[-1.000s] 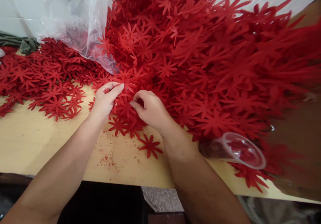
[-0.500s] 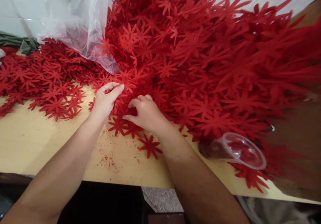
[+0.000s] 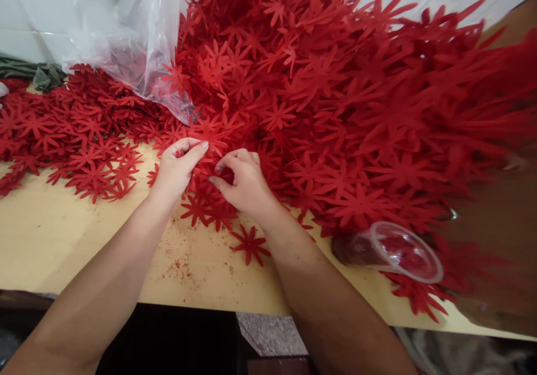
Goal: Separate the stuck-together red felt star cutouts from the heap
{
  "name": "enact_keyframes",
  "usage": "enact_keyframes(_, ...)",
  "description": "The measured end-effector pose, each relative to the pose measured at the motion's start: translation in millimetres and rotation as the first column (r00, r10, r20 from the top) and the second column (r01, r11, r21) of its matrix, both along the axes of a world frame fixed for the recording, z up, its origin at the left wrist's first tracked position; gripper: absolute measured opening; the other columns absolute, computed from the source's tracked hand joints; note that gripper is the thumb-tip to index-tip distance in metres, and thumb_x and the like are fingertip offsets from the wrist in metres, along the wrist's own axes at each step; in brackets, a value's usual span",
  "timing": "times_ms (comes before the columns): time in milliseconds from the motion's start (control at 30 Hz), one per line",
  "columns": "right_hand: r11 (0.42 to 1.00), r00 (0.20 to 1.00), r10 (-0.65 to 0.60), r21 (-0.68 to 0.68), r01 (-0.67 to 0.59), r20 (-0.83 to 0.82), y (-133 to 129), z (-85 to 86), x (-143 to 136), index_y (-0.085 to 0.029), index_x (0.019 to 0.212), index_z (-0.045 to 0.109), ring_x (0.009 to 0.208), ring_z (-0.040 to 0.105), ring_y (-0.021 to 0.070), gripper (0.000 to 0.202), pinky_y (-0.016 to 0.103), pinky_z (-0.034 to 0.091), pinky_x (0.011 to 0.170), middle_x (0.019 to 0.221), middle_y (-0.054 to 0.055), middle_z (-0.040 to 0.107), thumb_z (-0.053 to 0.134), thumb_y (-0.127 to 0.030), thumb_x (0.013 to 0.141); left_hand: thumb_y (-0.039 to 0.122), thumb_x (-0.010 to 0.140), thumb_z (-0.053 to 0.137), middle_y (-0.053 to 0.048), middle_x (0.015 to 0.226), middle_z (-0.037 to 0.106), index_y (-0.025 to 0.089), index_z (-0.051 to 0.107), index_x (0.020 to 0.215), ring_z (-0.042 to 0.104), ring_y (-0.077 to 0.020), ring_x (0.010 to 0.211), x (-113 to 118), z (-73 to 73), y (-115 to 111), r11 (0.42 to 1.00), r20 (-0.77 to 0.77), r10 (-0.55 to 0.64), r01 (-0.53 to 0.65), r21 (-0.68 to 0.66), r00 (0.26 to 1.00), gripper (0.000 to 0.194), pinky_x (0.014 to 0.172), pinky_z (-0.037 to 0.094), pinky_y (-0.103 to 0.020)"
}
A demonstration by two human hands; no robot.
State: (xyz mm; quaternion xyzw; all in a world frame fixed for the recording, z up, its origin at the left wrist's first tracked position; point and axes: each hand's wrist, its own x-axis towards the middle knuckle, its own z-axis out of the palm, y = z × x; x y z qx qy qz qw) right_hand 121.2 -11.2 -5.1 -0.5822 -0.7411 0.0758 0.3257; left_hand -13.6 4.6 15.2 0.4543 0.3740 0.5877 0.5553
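My left hand (image 3: pixel 178 165) is closed, its thumb pressed against the bent index finger on a red flower-shaped cutout (image 3: pixel 213 133) with long narrow petals. Just to its right, my right hand (image 3: pixel 243 182) curves over the near edge of the red pile, thumb and index fingertips slightly apart. Between those tips I see no piece held; red petals lie right behind them. Below the hands, a single red flower cutout (image 3: pixel 250 245) lies flat on the table.
A tall heap of red flower cutouts (image 3: pixel 319 84) fills the back and right. A lower pile (image 3: pixel 88 123) spreads left beside a clear plastic bag (image 3: pixel 155 67). A clear plastic cup (image 3: pixel 377 252) lies on its side near the table's (image 3: pixel 104 240) front edge.
My right hand has moved slightly up, and its thumb and index finger have come closer together. My left hand stays in place with its cutout.
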Motion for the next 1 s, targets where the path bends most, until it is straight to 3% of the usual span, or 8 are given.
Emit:
enact_keyframes(133,0.997,0.968,0.058,0.067,-0.043,-0.245,2,9.3,6,-0.020,0.074,0.056,0.085,0.054,0.0204,0.004,0.039,0.044,0.085,0.082,0.005,0.061,0.058,-0.017,0.073,0.023,0.069,0.066,0.005,0.056,0.055,0.018,0.058,0.062,0.045,-0.0051,0.052,0,0.4,0,1.000,0.018,-0.010,0.010,-0.015,1.000,0.012,0.054,0.037,-0.020)
enact_keyframes(300,0.998,0.811,0.054,0.069,-0.017,-0.583,7,13.9,11,-0.020,0.075,0.053,0.070,0.055,0.0134,0.010,0.030,0.047,0.071,0.074,0.001,0.059,0.058,-0.013,0.070,0.024,0.068,0.067,0.005,0.056,0.057,0.018,0.059,0.062,0.047,-0.0049,0.051,0,-0.7,0,0.999,0.024,-0.016,0.017,-0.029,1.000,0.011,0.054,0.039,-0.019)
enact_keyframes(500,0.997,0.718,-0.001,0.053,0.053,-0.696,8,20.3,15,-0.018,0.068,0.057,0.057,0.051,0.0099,0.012,0.026,0.045,0.059,0.061,-0.002,0.056,0.065,-0.026,0.072,0.023,0.066,0.068,0.006,0.053,0.056,0.017,0.059,0.061,0.046,-0.0034,0.047,1,2.7,-1,0.998,0.044,-0.043,0.044,-0.040,0.998,0.012,0.050,0.038,-0.018)
enact_keyframes(700,0.997,0.759,0.006,0.065,0.048,-0.651,10,14.5,15,-0.019,0.055,0.050,0.046,0.041,0.0080,0.034,0.024,0.035,0.046,0.047,-0.005,0.045,0.065,-0.045,0.071,0.026,0.064,0.070,0.006,0.054,0.057,0.016,0.060,0.061,0.047,-0.0035,0.048,3,2.6,-4,0.996,0.005,-0.094,0.094,0.011,0.996,0.014,0.051,0.038,-0.017)
enact_keyframes(767,0.990,0.804,0.006,0.114,0.077,-0.595,14,8.4,18,-0.019,0.059,0.052,0.051,0.046,0.0100,0.029,0.026,0.041,0.052,0.053,-0.003,0.050,0.061,-0.042,0.075,0.026,0.065,0.070,0.006,0.054,0.056,0.016,0.061,0.061,0.046,-0.0031,0.048,4,1.6,-4,0.995,-0.026,-0.095,0.096,0.024,0.995,0.014,0.050,0.038,-0.017)
enact_keyframes(833,0.971,0.868,-0.046,0.183,0.155,-0.494,17,3.2,23,-0.018,0.070,0.058,0.066,0.055,0.0149,0.019,0.034,0.047,0.069,0.067,0.002,0.059,0.060,-0.036,0.076,0.026,0.065,0.069,0.006,0.054,0.057,0.017,0.061,0.062,0.045,-0.0032,0.047,4,1.0,-4,0.996,-0.043,-0.088,0.089,0.018,0.995,0.012,0.049,0.037,-0.017)
enact_keyframes(933,0.916,0.910,-0.167,0.283,0.286,-0.379,19,2.4,31,-0.017,0.087,0.066,0.100,0.055,0.0246,0.022,0.048,0.041,0.094,0.097,0.010,0.064,0.063,-0.034,0.073,0.025,0.066,0.067,0.006,0.055,0.057,0.017,0.061,0.063,0.045,-0.0034,0.048,3,0.7,-2,0.998,-0.051,-0.063,0.062,-0.006,0.997,0.011,0.049,0.036,-0.018)
enact_keyframes(1000,0.903,0.906,-0.146,0.320,0.286,-0.398,16,7.1,32,-0.018,0.092,0.067,0.110,0.052,0.0261,0.027,0.049,0.037,0.100,0.107,0.012,0.062,0.061,-0.038,0.076,0.025,0.067,0.067,0.006,0.056,0.057,0.016,0.061,0.063,0.046,-0.0033,0.049,3,0.3,-2,0.999,-0.052,-0.052,0.051,-0.010,0.997,0.011,0.051,0.036,-0.018)
